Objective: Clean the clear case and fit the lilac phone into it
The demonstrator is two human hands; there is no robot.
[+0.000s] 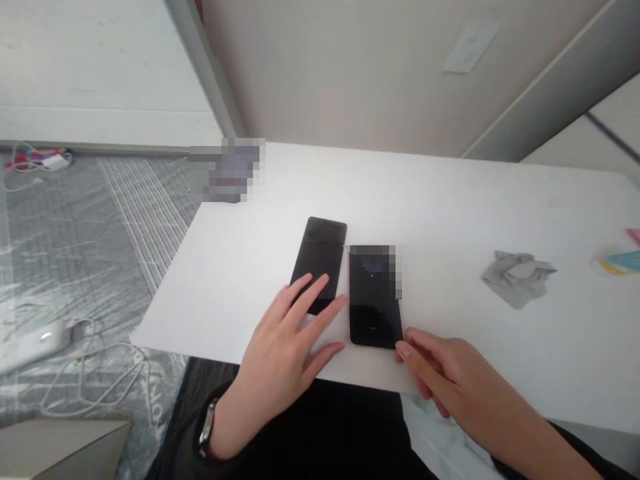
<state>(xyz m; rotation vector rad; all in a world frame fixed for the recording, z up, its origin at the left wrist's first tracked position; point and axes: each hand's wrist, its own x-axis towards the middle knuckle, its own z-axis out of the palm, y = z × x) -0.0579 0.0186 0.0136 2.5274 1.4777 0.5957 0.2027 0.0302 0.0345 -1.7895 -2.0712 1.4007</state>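
Two dark phones lie side by side on a white table [450, 213]. My left hand [285, 347] rests open with its fingers spread, the fingertips lying on the lower end of the left black phone [320, 257]. The right phone [374, 300] has a pale rim and a dark screen. My right hand [445, 380] sits at the table's near edge, fingers loosely curled, its fingertip touching the lower right corner of that phone. It holds nothing that I can see.
A crumpled grey cloth [517, 277] lies to the right of the phones. A round colourful object [620, 262] sits at the table's right edge. On the grey floor at left lie a white power strip [35, 340] and cables [95, 387]. A wall socket [470, 45] is behind.
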